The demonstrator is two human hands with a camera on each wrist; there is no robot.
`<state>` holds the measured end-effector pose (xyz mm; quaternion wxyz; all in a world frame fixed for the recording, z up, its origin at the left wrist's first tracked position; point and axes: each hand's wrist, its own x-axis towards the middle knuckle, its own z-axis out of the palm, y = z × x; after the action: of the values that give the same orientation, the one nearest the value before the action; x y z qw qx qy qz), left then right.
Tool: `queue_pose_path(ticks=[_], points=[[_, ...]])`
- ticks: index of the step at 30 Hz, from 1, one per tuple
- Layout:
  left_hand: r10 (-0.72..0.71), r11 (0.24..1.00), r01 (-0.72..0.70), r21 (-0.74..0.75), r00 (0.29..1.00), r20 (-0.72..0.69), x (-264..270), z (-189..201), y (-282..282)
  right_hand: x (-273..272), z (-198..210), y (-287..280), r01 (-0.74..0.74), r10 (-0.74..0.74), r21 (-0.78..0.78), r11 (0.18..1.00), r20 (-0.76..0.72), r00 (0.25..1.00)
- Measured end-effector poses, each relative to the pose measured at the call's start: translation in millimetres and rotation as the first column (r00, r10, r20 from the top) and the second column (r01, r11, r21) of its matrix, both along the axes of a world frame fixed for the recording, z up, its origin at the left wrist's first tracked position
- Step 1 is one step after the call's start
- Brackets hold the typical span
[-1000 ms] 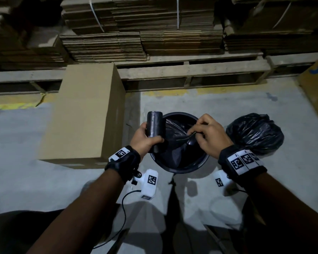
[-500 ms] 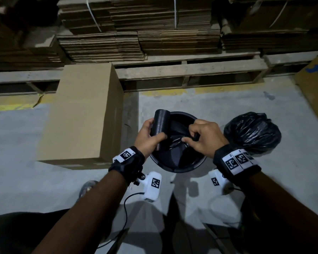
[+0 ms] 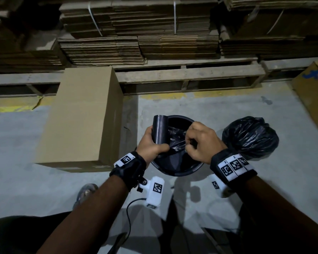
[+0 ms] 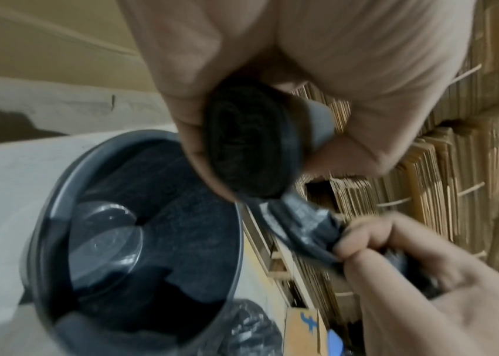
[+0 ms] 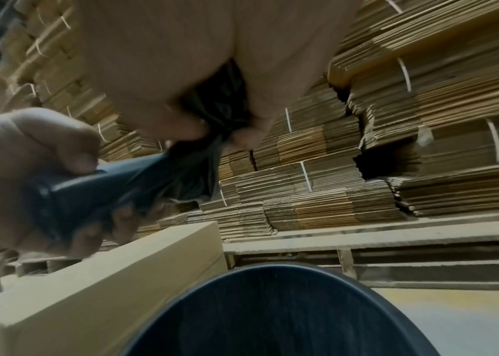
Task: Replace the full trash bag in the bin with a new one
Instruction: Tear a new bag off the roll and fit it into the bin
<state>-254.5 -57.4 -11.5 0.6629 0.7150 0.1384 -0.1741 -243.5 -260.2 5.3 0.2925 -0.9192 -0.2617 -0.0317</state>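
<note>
While the left hand (image 3: 151, 143) wraps its fingers round the roll of new bags (image 3: 160, 129) at frame centre, the right hand (image 3: 200, 143) pinches the loose end of the new bag (image 3: 174, 142) drawn off it, fingers curled tight on the bunched film. Both hang just above the open bin (image 3: 173, 171), whose inside shows bare in the left wrist view (image 4: 104, 240), no liner in it. Right of the bin, the full trash bag (image 3: 250, 136) sits knotted on the floor, touching or nearly touching the rim; I cannot tell which.

The step in hand looks like separating 1 bag from the roll. To do it well, I judge the left thumb should clamp the roll so it cannot spin, and the right hand should pull sideways, away from the roll, until the perforation shows, then snap across it sharply. Pulling slowly risks stretching thin film or tearing it off the seam. Keeping the work over the bin lets the freed bag drop straight in for opening. The cardboard box (image 3: 81, 116) at left centre stays clear of this.
</note>
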Motion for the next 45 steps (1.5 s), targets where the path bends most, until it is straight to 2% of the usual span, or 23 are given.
queue_pose_path(ticks=[4,6,10,15,20,25,28,30,32,34,39,42,45], points=[[-0.023,0.998,0.019,0.063,0.998,0.064,0.1,-0.7,0.5,1.1,6.6,-3.0,-0.067,0.063,-0.069,0.995,-0.055,0.996],[0.001,0.996,-0.007,0.087,0.998,0.064,2.2,1.1,1.9,3.4,5.8,-7.2,-0.092,0.091,-0.123,0.988,-0.017,0.996],[0.09,0.995,-0.091,0.03,0.995,0.044,6.5,6.9,4.5,12.0,9.0,-15.0,-0.095,0.115,-0.158,0.983,0.119,0.986],[0.082,0.993,-0.089,0.073,0.993,0.09,7.2,7.1,8.2,11.1,18.5,-13.5,-0.199,0.216,-0.157,0.967,0.102,0.971],[0.141,0.983,-0.151,0.104,0.985,0.098,13.9,9.8,20.0,6.7,17.6,-11.6,-0.161,0.174,-0.161,0.974,0.068,0.982],[-0.005,0.953,-0.03,0.303,0.993,0.114,11.6,3.6,20.9,6.7,14.4,-6.6,-0.184,0.19,-0.177,0.967,0.022,0.981],[0.088,0.922,-0.114,0.37,0.992,0.087,9.5,1.5,22.0,4.5,10.8,-8.1,-0.141,0.146,-0.203,0.969,0.012,0.989],[0.14,0.916,-0.163,0.366,0.986,0.087,7.9,0.9,22.4,3.2,6.1,-8.8,-0.112,0.122,-0.249,0.962,0.023,0.992],[0.117,0.914,-0.15,0.378,0.987,0.108,5.2,-0.4,19.5,3.2,3.0,-7.1,-0.112,0.128,-0.263,0.958,0.042,0.991],[0.076,0.9,-0.126,0.416,0.988,0.134,3.1,-1.2,16.3,4.6,2.9,-4.5,-0.125,0.142,-0.239,0.963,0.055,0.988],[0.103,0.877,-0.163,0.453,0.983,0.154,4.9,-3.2,18.0,3.2,3.7,0.1,-0.073,0.086,-0.22,0.973,0.048,0.995],[0.091,0.866,-0.173,0.47,0.977,0.193,4.2,-6.5,18.4,0.8,6.9,4.4,-0.094,0.107,-0.211,0.973,0.051,0.993],[0.115,0.876,-0.17,0.452,0.982,0.148,5.4,-8.8,20.8,3.8,9.5,2.4,-0.12,0.131,-0.207,0.971,0.041,0.99]])
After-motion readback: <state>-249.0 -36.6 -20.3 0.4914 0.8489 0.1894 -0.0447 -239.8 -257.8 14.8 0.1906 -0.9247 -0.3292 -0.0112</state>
